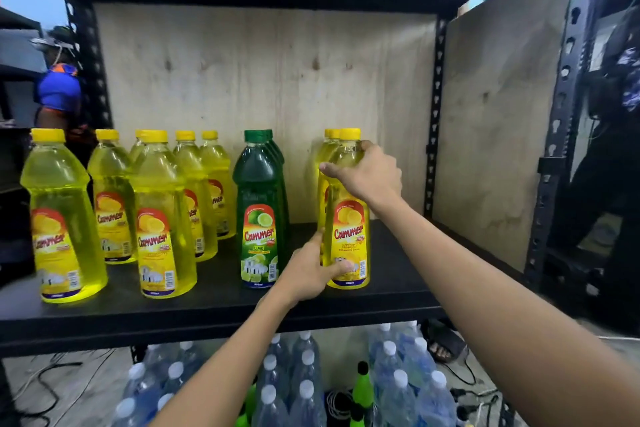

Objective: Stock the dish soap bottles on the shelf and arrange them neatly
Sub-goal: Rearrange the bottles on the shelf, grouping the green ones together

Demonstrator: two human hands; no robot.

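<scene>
A yellow lemon dish soap bottle [349,218] stands upright at the right of the black shelf [214,302], at the front of a short row of yellow bottles. My right hand [372,175] grips its shoulder just below the cap. My left hand [311,270] wraps its lower left side near the base. To its left stands a row of green lime bottles [260,208]. Several more yellow bottles [162,215] stand in loose rows across the left half of the shelf, the leftmost one [62,218] nearest the front edge.
A plywood back panel [263,80] and side panel [491,135] close the shelf. Black slotted uprights [434,114] frame it. Below are packs of water bottles [301,388] and green bottles [363,385] on the floor. Another person [57,90] stands far left.
</scene>
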